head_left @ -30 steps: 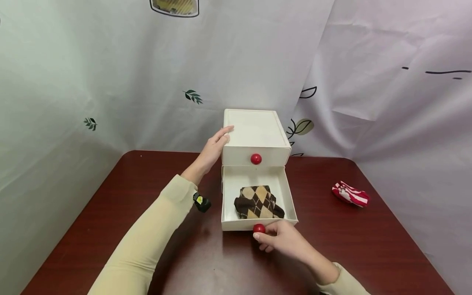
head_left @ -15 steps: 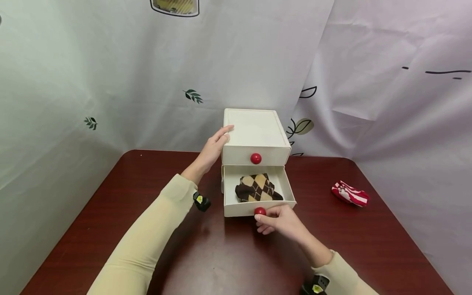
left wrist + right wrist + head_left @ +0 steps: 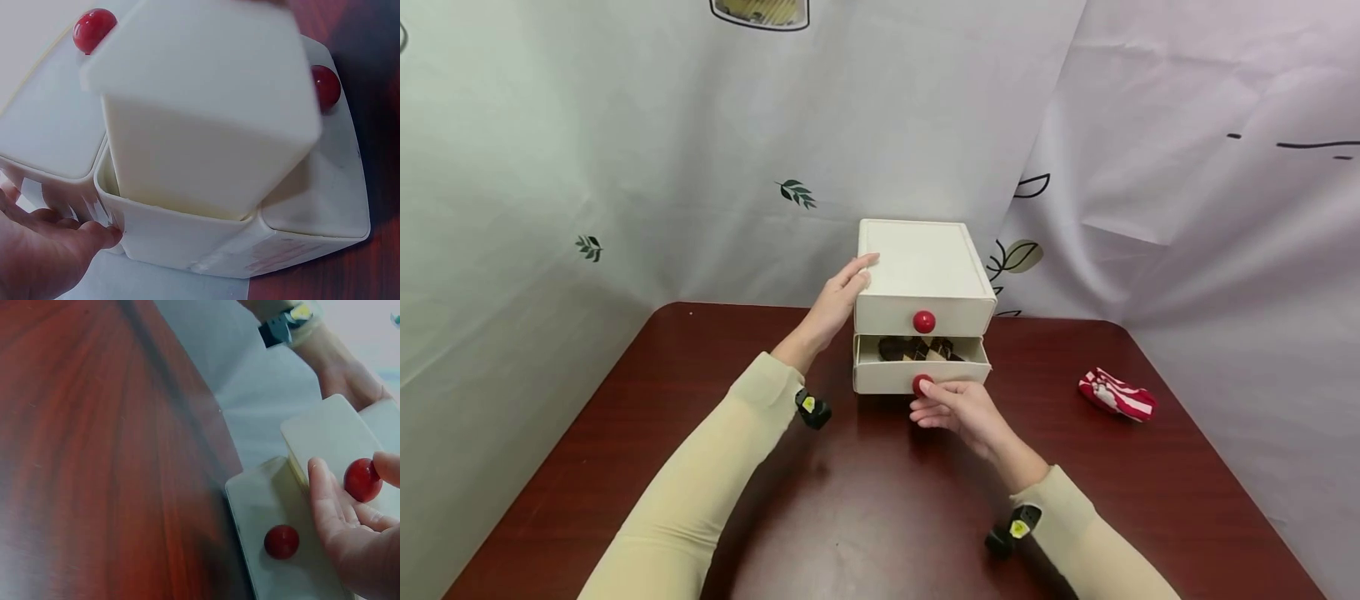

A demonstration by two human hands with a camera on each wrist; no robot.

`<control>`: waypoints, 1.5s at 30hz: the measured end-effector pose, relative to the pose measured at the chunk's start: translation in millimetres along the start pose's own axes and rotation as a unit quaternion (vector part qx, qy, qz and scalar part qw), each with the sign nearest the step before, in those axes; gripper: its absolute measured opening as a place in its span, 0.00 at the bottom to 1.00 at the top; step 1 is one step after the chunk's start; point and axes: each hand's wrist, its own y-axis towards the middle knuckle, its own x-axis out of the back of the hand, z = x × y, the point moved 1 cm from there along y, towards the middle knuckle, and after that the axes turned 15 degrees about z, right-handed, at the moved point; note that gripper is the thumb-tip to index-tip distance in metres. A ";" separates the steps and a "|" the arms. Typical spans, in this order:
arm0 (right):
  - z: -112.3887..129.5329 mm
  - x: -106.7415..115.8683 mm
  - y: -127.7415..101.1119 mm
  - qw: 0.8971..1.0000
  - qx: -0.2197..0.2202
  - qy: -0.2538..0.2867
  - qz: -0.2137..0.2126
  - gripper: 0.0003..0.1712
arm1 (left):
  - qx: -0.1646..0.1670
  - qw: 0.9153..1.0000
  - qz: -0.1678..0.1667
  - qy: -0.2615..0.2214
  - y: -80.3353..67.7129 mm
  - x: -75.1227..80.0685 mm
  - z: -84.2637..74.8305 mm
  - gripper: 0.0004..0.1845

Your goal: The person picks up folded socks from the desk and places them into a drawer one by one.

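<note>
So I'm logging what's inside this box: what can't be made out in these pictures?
- Argyle sock: head view, mostly hidden under the upper drawer.
- Upper drawer's contents: shut, unseen in every view.
- Left hand: left wrist view, cut by the edge.
- Lower knob: partly covered by the right hand.

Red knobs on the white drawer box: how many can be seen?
2: upper knob on the shut top drawer; lower knob on the nearly shut bottom drawer, held by the right hand.

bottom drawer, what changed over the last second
The bottom drawer slid back into the white box, nearly closed, with the right hand at its red knob; only a strip of the argyle sock shows. The left hand and the striped sock stayed put.
</note>
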 end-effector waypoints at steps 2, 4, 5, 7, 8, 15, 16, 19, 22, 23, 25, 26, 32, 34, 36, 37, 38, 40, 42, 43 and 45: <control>1.7 2.7 6.5 1.000 0.003 0.012 -0.003 0.27 | 0.002 1.000 -0.001 0.001 0.4 -0.1 -0.4 0.23; 2.8 4.9 12.5 1.000 0.003 0.020 -0.007 0.26 | 0.003 1.000 -0.003 0.002 0.9 -0.3 -0.4 0.23; 3.3 6.0 15.1 1.000 0.001 0.021 -0.008 0.26 | 0.004 1.000 -0.003 0.003 0.8 -0.4 -0.4 0.23; 4.4 7.9 19.9 1.000 -0.002 0.025 -0.013 0.25 | 0.003 1.000 -0.003 0.004 0.8 -0.6 -0.4 0.23; 4.9 8.8 21.9 1.000 -0.004 0.024 -0.014 0.24 | 0.003 1.000 -0.003 0.005 0.8 -0.7 -0.3 0.23; 7.3 15.6 35.1 0.999 0.001 0.033 -0.009 0.22 | -0.001 1.000 -0.003 0.003 0.6 0.2 0.7 0.23; 7.4 16.5 37.0 0.999 0.001 0.035 -0.009 0.22 | -0.003 1.000 -0.004 0.003 0.8 0.5 1.1 0.23; 7.6 19.2 41.8 0.999 0.002 0.035 -0.007 0.25 | -0.007 1.000 -0.007 0.002 0.5 1.7 2.1 0.23; 7.2 21.5 43.7 1.000 0.004 0.027 -0.004 0.28 | -0.010 1.000 -0.009 0.001 0.2 2.2 2.0 0.24; 6.4 22.4 43.2 1.000 0.005 0.023 -0.004 0.29 | -0.009 1.000 -0.009 0.001 0.0 2.1 1.7 0.24; 3.8 24.9 40.7 1.000 0.007 0.016 -0.002 0.32 | -0.009 1.000 -0.009 0.001 -0.3 1.9 1.1 0.24; 1.4 27.3 39.3 1.000 0.007 0.013 -0.002 0.35 | -0.008 1.000 -0.009 0.001 0.0 1.7 1.2 0.24; -17.3 41.3 33.1 0.999 -0.028 0.011 -0.025 0.40 | -0.010 1.000 -0.005 0.000 0.6 1.7 1.3 0.24; -24.0 42.7 34.3 0.999 -0.048 0.005 -0.024 0.38 | -0.009 1.000 -0.006 -0.001 0.4 1.6 1.1 0.24; -29.6 41.0 37.4 0.998 -0.063 -0.003 -0.018 0.34 | -0.009 1.000 -0.006 -0.001 0.2 1.2 0.8 0.23; -32.0 39.5 39.5 0.998 -0.069 -0.005 -0.014 0.32 | -0.009 1.000 -0.007 -0.001 0.2 0.9 0.4 0.23; -34.1 37.5 41.8 0.997 -0.072 -0.007 -0.010 0.30 | -0.010 1.000 -0.007 -0.002 0.2 0.5 0.1 0.23; -36.5 32.1 46.3 0.997 -0.076 -0.005 -0.007 0.28 | -0.009 1.000 -0.007 -0.001 0.1 -0.5 -0.6 0.23; -38.2 27.3 49.8 0.997 -0.080 0.001 -0.013 0.27 | -0.007 1.000 -0.008 -0.002 0.0 -1.5 -1.6 0.23; -38.8 25.3 51.3 0.996 -0.083 0.006 -0.019 0.27 | -0.005 1.000 -0.008 -0.002 -0.1 -1.8 -1.9 0.23; -40.1 22.3 53.1 0.996 -0.086 0.013 -0.032 0.27 | -0.003 1.000 -0.007 -0.003 -0.4 -2.2 -2.3 0.23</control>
